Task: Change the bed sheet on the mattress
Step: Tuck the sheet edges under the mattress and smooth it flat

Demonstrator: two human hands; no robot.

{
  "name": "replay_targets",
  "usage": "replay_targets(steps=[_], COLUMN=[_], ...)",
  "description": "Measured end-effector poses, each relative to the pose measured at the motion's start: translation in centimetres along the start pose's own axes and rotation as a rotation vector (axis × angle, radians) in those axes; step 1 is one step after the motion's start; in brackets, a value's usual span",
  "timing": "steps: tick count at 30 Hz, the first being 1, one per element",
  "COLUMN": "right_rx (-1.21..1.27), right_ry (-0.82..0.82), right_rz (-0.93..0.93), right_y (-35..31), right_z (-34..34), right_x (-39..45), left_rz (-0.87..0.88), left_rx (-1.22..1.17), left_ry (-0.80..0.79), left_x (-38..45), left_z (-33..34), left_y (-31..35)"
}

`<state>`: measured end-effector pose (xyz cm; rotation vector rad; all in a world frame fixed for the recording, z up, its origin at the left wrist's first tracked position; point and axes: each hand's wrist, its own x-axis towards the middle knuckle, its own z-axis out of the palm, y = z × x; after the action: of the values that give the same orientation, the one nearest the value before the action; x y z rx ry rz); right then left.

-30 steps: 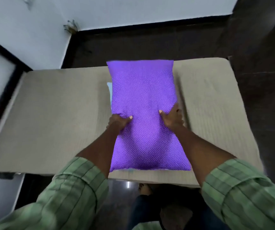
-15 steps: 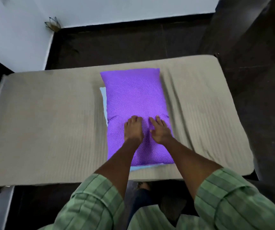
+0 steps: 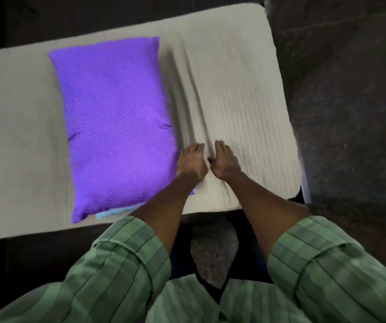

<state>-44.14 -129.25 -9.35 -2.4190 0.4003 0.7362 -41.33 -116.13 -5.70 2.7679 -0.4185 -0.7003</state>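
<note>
Beige ribbed bed sheet (image 3: 234,94) covers mattress, wrinkled right of centre; left end cut off by frame edge. Purple dotted pillow (image 3: 115,127) lies on sheet, left of hands. Pale blue cloth (image 3: 115,212) peeks from under pillow's near edge, mostly hidden. Left hand (image 3: 190,163) and right hand (image 3: 224,162) side by side, palms down on sheet, fingers straight, holding nothing. Green striped sleeves (image 3: 327,264) motion-blurred. Dark floor (image 3: 350,89) around bed.
</note>
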Motion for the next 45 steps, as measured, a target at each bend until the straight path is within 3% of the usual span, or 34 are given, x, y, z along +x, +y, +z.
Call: replay_targets(steps=[7,13,19,26,34,40,45], right_rx=[-0.159,-0.359,-0.412,-0.535,-0.502,-0.544,-0.54], right_ry=[-0.177,-0.236,-0.052,0.11,0.076,0.096,0.211], right_rz=[-0.031,-0.235,-0.351,-0.327,-0.358,-0.468,-0.378], right_y=[11.7,19.1,23.3,29.7,30.5,34.5,35.2], right_z=[-1.7,2.6,5.7,4.4,4.2,2.6,2.1], right_x=[2.7,5.1,4.1,3.5,2.7,1.7,0.4], left_rz=[-0.161,-0.341,-0.371,-0.4,-0.787,-0.656,-0.565], left_rx=[-0.16,-0.249,-0.218,-0.163,-0.439,-0.549,-0.495], left_ry=[-0.099,-0.168,0.107,0.147,0.218,0.218,0.132], left_x=[3.0,3.6,-0.1,-1.8,-2.1,-3.0,-3.4], left_z=[9.4,17.4,23.3,27.0,27.4,28.0,28.0], left_y=[7.9,10.1,11.1,16.2,19.3,21.7,20.4])
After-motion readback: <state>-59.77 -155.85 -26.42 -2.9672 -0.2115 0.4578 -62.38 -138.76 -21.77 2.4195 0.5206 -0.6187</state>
